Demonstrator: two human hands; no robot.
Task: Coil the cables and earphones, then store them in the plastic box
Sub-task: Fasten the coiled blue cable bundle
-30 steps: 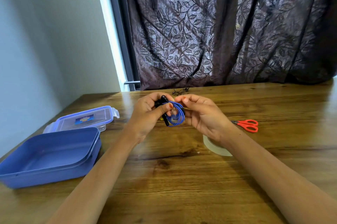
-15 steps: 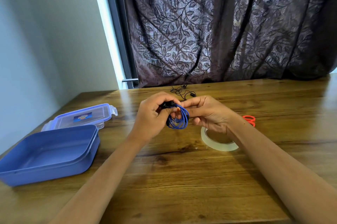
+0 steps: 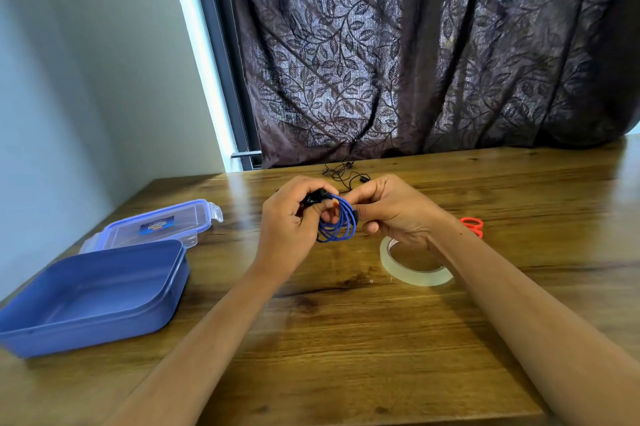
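Blue cable: a thin blue cord with black plug ends, wound into round loops. I see it held up over the brown wooden table, between both hands.
Left hand: its fingers curl round the black ends at the top of the loops.
Right hand: it pinches the right side of the loops, by a small black piece. Both hands are close together on the blue cable.
Way to the box: the open blue plastic box sits to the left, nearer to me than the hands and well apart from them. I think the left hand is nearer to it and could carry the loops over.
Loop shape: the ring hangs down from the left hand's grip. I see it partly from its side.
Box lid: the clear plastic lid with a blue rim lies flat just behind the box.
Black earphones: a thin black tangle far back by the dark leafy curtain, not coiled yet.
Hard to see: fingers hide the cable ends, so I cannot tell if the loops are tucked or tied. The right arm covers part of the clear tape roll and most of the red-handled scissors.
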